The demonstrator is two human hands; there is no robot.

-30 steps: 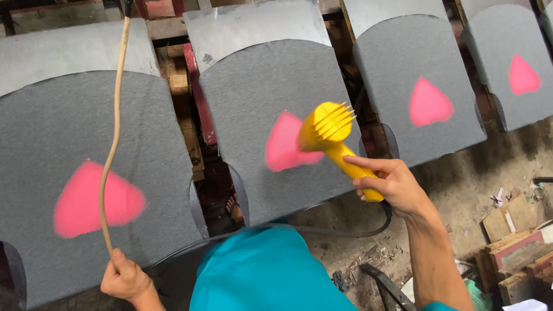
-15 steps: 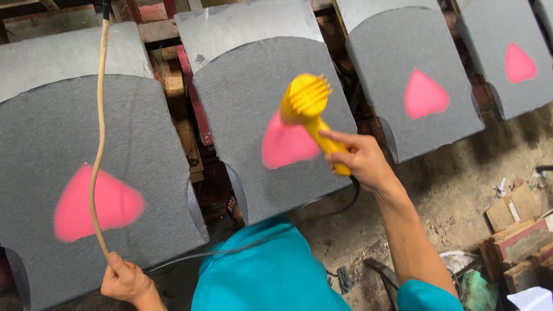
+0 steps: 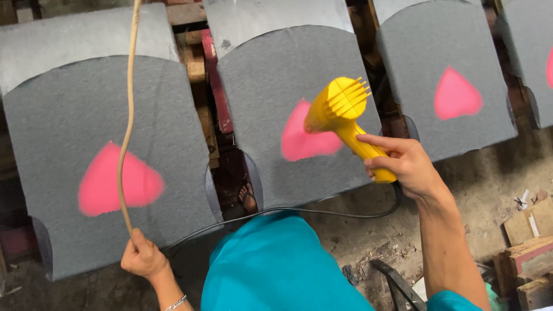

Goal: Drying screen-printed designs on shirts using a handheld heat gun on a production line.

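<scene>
The right hand (image 3: pixel 403 167) is clenched around the grip of a yellow heat gun (image 3: pixel 344 118), forefinger stretched along the handle, with the slotted nozzle aimed at the pink heart-shaped patch (image 3: pixel 305 133) sprayed on the middle grey felt panel (image 3: pixel 276 80). The gun hangs just in front of that patch, covering its right edge from this view, and whether the nozzle touches the felt cannot be told. A black cable (image 3: pixel 288 212) runs from the butt of the handle, sags low across the panel's bottom edge and trails off to the left. The left hand (image 3: pixel 143 258) is closed on the lower end of a thin tan cane (image 3: pixel 128 115), which rises in a slight curve across the left grey panel (image 3: pixel 98 115) and its own pink patch (image 3: pixel 118 181), leaving the picture at the top edge. A teal garment (image 3: pixel 276 265) fills the lower middle. Further panels with pink marks lean to the right (image 3: pixel 455 69), and wooden offcuts (image 3: pixel 527 253) lie at the lower right corner of the dirt floor. The step in hand looks like drying the paint on the middle panel; the next move would probably call for sweeping the nozzle evenly over the patch, keeping it off the felt, and minding the cable's slack.
</scene>
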